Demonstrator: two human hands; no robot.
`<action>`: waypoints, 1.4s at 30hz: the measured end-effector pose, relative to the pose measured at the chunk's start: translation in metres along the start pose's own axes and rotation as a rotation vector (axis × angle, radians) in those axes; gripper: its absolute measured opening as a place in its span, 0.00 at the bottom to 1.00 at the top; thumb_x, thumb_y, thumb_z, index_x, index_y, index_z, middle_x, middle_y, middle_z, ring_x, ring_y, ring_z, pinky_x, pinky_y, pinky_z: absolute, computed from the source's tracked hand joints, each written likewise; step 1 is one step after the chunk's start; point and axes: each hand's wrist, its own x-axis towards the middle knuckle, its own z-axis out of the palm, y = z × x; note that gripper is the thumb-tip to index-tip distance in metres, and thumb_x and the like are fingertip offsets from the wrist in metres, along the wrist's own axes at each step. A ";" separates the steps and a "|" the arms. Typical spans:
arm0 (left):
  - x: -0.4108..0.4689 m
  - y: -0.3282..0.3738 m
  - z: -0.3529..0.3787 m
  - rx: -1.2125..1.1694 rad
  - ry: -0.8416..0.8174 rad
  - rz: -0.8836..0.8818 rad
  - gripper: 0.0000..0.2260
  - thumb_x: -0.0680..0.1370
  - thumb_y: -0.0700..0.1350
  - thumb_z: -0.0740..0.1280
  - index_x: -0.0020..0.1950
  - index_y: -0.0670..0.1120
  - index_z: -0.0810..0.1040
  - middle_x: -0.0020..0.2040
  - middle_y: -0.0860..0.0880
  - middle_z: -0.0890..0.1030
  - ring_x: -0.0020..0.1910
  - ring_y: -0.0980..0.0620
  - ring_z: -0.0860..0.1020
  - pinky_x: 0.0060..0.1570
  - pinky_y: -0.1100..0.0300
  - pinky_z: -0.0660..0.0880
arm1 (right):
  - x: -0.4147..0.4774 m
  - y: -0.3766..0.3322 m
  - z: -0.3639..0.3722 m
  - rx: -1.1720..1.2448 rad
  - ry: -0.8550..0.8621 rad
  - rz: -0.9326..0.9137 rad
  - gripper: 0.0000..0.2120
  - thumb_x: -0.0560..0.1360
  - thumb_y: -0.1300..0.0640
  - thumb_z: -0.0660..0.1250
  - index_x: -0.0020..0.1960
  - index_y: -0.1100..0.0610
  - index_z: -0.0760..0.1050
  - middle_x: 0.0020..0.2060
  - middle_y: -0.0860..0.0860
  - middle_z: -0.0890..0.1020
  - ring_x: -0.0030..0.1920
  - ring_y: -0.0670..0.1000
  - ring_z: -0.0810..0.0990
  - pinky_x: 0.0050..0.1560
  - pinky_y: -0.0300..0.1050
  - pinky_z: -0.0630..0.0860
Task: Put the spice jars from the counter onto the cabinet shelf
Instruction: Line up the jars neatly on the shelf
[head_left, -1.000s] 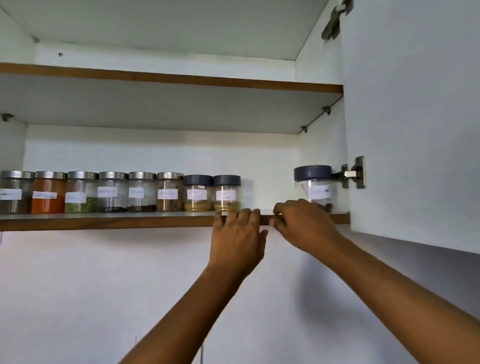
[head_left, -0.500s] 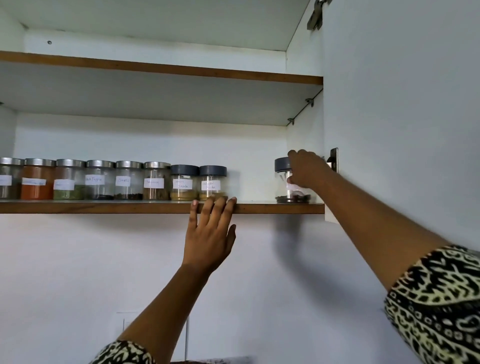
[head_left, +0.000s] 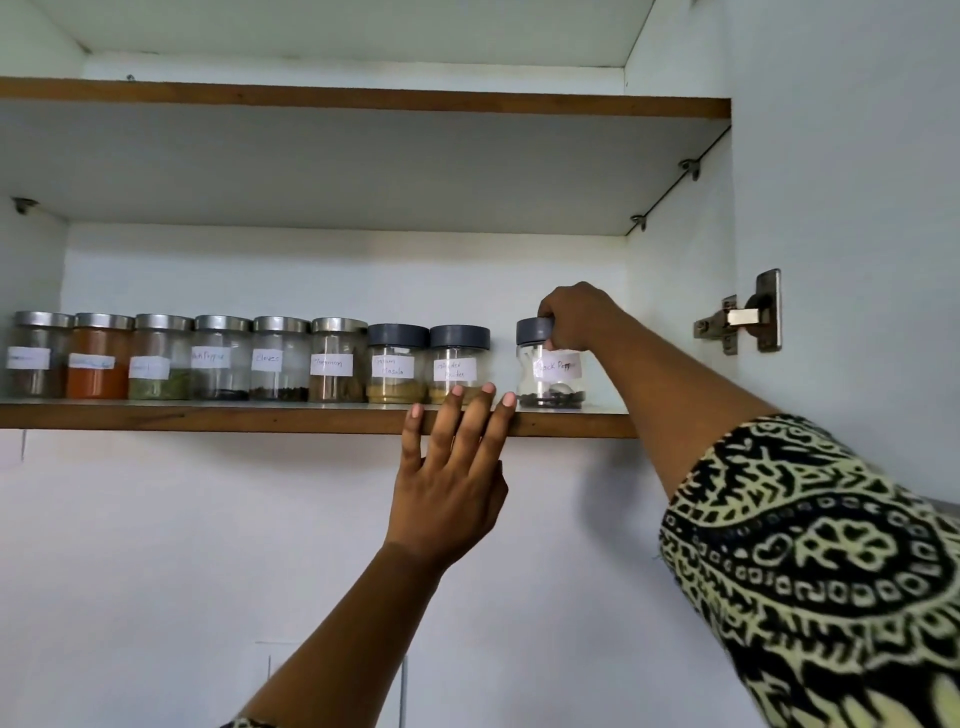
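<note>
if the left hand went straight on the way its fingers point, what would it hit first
Probably the grey-lidded coriander powder jar, directly above the fingertips of the left hand; depth there is unclear.

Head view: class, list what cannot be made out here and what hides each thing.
All in the head view:
1. Label of the leftmost jar: blurred, unreadable.
2. Part of the pepper jar lid and its label's end: covered by the right hand.
3. Base of the coriander jar: covered by the left hand.
4. The counter: below the bottom edge, so remaining jars unknown.
5. Contents of the top shelf: seen from underneath.
</note>
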 end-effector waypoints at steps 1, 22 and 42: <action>-0.001 -0.001 0.003 0.013 0.014 0.007 0.36 0.72 0.49 0.65 0.77 0.47 0.53 0.73 0.47 0.62 0.73 0.44 0.57 0.71 0.44 0.50 | 0.008 -0.003 0.007 0.017 0.007 0.002 0.18 0.69 0.61 0.72 0.58 0.57 0.78 0.55 0.56 0.80 0.55 0.58 0.78 0.50 0.46 0.73; -0.002 -0.004 0.017 0.054 0.120 0.037 0.34 0.71 0.47 0.65 0.75 0.47 0.55 0.73 0.48 0.62 0.74 0.46 0.55 0.73 0.48 0.46 | 0.062 -0.016 0.046 0.008 0.031 0.011 0.14 0.69 0.63 0.68 0.54 0.59 0.81 0.52 0.57 0.82 0.52 0.59 0.80 0.50 0.46 0.76; 0.005 0.001 -0.045 -0.117 -0.439 -0.035 0.47 0.62 0.44 0.69 0.78 0.46 0.49 0.75 0.45 0.58 0.74 0.43 0.55 0.73 0.46 0.43 | -0.066 -0.035 0.012 0.145 0.052 0.092 0.21 0.76 0.56 0.63 0.68 0.57 0.66 0.60 0.59 0.77 0.60 0.61 0.74 0.55 0.51 0.73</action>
